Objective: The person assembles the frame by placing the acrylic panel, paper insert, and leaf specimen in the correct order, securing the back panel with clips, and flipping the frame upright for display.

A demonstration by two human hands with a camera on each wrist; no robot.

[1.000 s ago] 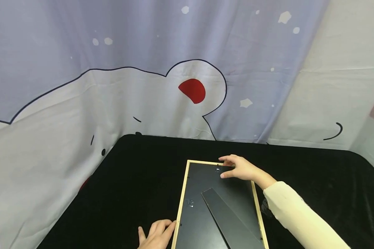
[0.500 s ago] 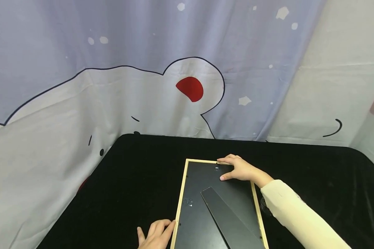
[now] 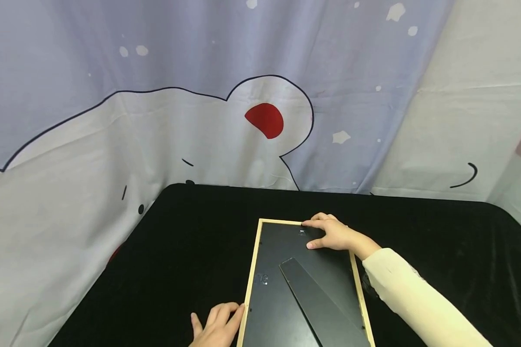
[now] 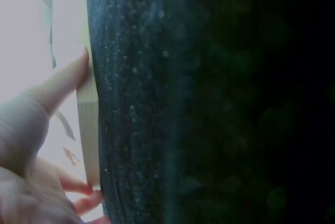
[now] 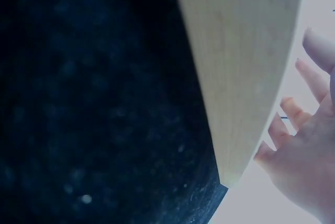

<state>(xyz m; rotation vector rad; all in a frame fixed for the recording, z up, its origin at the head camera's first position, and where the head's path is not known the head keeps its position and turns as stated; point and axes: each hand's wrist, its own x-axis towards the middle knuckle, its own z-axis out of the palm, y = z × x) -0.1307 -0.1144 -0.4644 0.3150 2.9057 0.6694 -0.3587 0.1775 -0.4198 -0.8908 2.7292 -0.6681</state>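
Note:
A picture frame (image 3: 253,262) with a thin pale wooden rim lies back side up, its dark backing board (image 3: 275,246) showing. A flat dark stand leg (image 3: 319,301) runs slantwise across the board. My left hand (image 3: 219,325) touches the left rim with its fingertips. In the left wrist view, the thumb and fingertips of the left hand (image 4: 31,130) meet the wooden side. My right hand (image 3: 335,234) is at the far rim, fingers reaching over it and thumb above the board. The right wrist view has the right hand (image 5: 309,145) with fingers spread beyond the wooden side (image 5: 238,67).
The frame lies on a table with a black cloth (image 3: 191,250). Behind and left hangs a pale printed curtain (image 3: 178,130). A small dark object (image 3: 369,286) is partly hidden by the right sleeve (image 3: 410,289). Small metal clips (image 3: 264,279) sit on the board.
My right hand's fingers have come slightly down and left onto the far rim. The left hand stays at the left rim. The head view has shifted slightly.

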